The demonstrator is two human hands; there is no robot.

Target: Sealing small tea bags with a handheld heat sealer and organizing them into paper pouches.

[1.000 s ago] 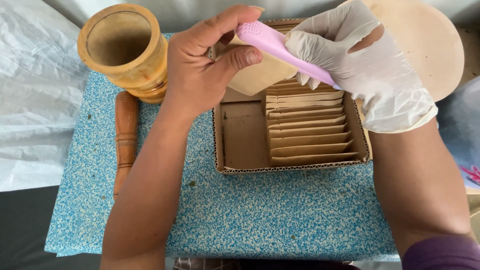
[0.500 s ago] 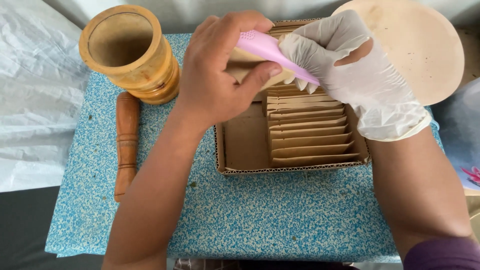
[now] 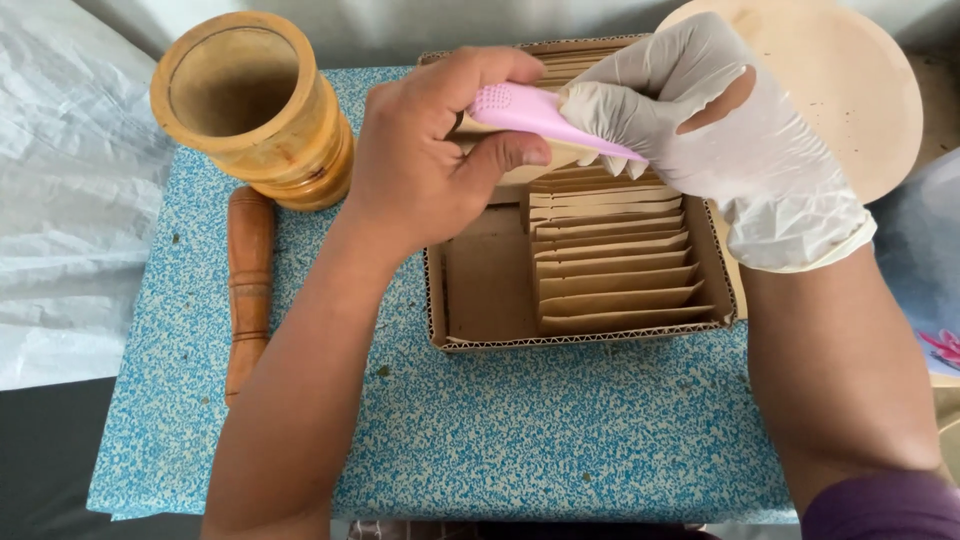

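My bare left hand [image 3: 425, 160] pinches a tan paper packet [image 3: 520, 172] over the far part of a shallow cardboard box [image 3: 580, 335]. My right hand [image 3: 720, 140], in a white glove torn at the back, grips a pink plastic handle [image 3: 530, 108] whose dotted end lies across the packet, against my left fingers. Several tan packets [image 3: 615, 265] stand in a row in the right half of the box. Its left half is bare cardboard.
A wooden mortar [image 3: 250, 100] stands at the far left with a wooden pestle [image 3: 247, 290] lying beside it. All rest on a blue speckled mat [image 3: 520, 430]. A round tan disc [image 3: 850, 90] sits at the far right, white plastic sheeting [image 3: 70, 200] on the left.
My left hand shifted its hold on the packet and lowered it closer to the box. The pink handle's end moved left onto my left fingers. The right hand barely moved.
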